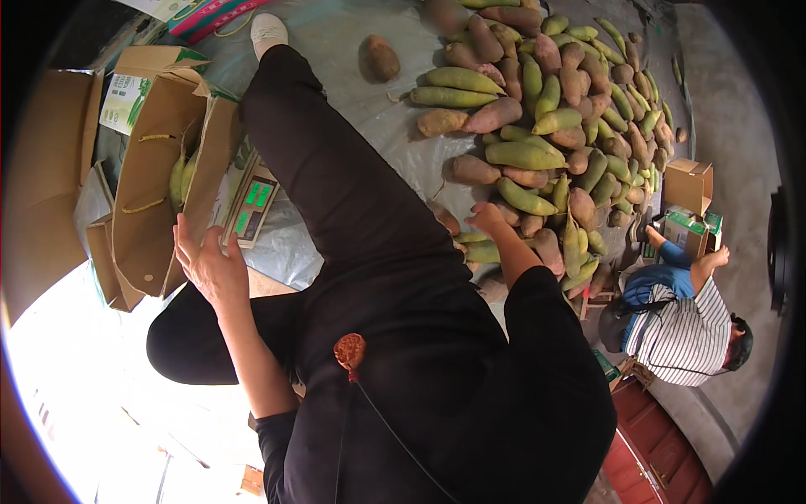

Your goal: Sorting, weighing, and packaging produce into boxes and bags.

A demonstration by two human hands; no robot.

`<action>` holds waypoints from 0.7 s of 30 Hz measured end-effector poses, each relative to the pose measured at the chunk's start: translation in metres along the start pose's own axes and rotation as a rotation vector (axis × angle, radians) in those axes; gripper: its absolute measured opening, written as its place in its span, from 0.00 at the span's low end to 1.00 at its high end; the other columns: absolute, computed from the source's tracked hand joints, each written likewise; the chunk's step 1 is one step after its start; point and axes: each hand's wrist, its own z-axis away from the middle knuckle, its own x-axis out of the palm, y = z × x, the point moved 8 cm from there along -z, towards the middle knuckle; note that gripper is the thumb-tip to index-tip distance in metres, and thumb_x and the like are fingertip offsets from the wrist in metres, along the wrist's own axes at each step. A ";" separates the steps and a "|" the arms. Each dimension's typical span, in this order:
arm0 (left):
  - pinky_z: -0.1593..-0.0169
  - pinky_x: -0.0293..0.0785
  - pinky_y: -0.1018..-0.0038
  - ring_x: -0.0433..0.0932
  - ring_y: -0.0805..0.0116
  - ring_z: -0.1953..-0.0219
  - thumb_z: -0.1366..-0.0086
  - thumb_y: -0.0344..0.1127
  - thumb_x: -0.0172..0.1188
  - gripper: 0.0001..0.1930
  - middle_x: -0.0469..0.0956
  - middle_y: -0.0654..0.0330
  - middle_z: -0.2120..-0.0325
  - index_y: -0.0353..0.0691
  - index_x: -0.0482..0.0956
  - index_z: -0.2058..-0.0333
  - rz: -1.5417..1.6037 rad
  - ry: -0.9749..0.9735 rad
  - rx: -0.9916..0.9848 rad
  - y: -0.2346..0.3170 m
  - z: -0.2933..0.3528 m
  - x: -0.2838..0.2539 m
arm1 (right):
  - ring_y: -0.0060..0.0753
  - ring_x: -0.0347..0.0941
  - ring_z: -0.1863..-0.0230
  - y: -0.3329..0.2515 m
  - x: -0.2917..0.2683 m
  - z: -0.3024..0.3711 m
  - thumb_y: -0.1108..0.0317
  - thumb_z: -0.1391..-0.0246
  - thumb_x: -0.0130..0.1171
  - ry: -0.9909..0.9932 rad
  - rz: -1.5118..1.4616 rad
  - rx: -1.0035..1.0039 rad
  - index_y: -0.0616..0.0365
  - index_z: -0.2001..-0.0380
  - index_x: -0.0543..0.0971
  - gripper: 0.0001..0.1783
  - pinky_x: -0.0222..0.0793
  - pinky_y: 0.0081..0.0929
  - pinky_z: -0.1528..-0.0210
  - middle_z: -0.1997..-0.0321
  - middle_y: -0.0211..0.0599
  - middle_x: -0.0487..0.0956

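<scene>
My left hand (211, 267) is raised with its fingers apart, beside the near edge of an open cardboard carton (158, 181) with yellow cord handles. Inside the carton lie a few green radishes (180, 178). A scale with green lit displays (253, 202) stands against the carton's right side. My right hand (489, 218) reaches over the left edge of a big pile of green radishes (527, 155) and reddish-brown sweet potatoes (495, 115). Its fingers are small and bunched in view, and whether they grip anything is not clear.
A lone sweet potato (379, 59) lies on the plastic sheet (353, 101) near my shoe (269, 32). More cartons (54, 160) stand at far left. A person in a striped shirt (678, 332) sits at right beside a green-and-brown box (690, 231). A pink box (210, 18) is at the top.
</scene>
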 end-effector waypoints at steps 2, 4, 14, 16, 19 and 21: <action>0.42 0.59 0.57 0.56 0.50 0.39 0.51 0.30 0.64 0.09 0.57 0.53 0.40 0.38 0.78 0.69 0.018 0.003 0.035 0.003 -0.003 0.001 | 0.43 0.75 0.57 0.004 0.014 -0.003 0.55 0.66 0.68 0.065 -0.022 -0.053 0.58 0.59 0.77 0.29 0.70 0.32 0.54 0.62 0.44 0.79; 0.41 0.59 0.57 0.57 0.49 0.39 0.51 0.30 0.64 0.09 0.57 0.53 0.41 0.38 0.77 0.69 0.021 0.007 0.057 0.000 -0.004 0.001 | 0.44 0.74 0.56 -0.006 0.025 -0.008 0.56 0.66 0.68 0.048 -0.034 -0.084 0.58 0.57 0.75 0.30 0.69 0.32 0.53 0.60 0.44 0.78; 0.41 0.58 0.59 0.59 0.47 0.41 0.50 0.29 0.63 0.13 0.59 0.50 0.42 0.38 0.76 0.64 0.224 0.036 -0.061 -0.025 -0.002 -0.011 | 0.50 0.67 0.46 -0.078 0.042 -0.020 0.54 0.63 0.64 -0.014 0.193 -0.282 0.54 0.50 0.68 0.34 0.64 0.38 0.45 0.50 0.46 0.72; 0.41 0.58 0.59 0.59 0.47 0.41 0.50 0.29 0.63 0.12 0.59 0.50 0.42 0.38 0.76 0.64 0.212 0.038 -0.098 -0.029 0.000 -0.016 | 0.49 0.67 0.46 -0.085 0.050 -0.024 0.56 0.59 0.61 -0.048 0.199 -0.264 0.53 0.49 0.67 0.32 0.64 0.40 0.45 0.50 0.46 0.72; 0.40 0.56 0.58 0.58 0.49 0.40 0.49 0.29 0.62 0.12 0.59 0.51 0.42 0.39 0.76 0.64 0.193 0.039 -0.142 -0.038 0.005 -0.018 | 0.49 0.67 0.46 -0.081 0.059 -0.040 0.62 0.54 0.55 -0.049 0.220 -0.217 0.53 0.50 0.67 0.26 0.64 0.42 0.46 0.50 0.47 0.72; 0.39 0.53 0.58 0.56 0.50 0.39 0.49 0.30 0.62 0.12 0.59 0.51 0.42 0.39 0.76 0.64 0.184 0.026 -0.163 -0.043 0.008 -0.018 | 0.49 0.67 0.47 -0.079 0.064 -0.045 0.65 0.51 0.52 -0.029 0.234 -0.217 0.53 0.51 0.67 0.22 0.64 0.44 0.46 0.50 0.47 0.72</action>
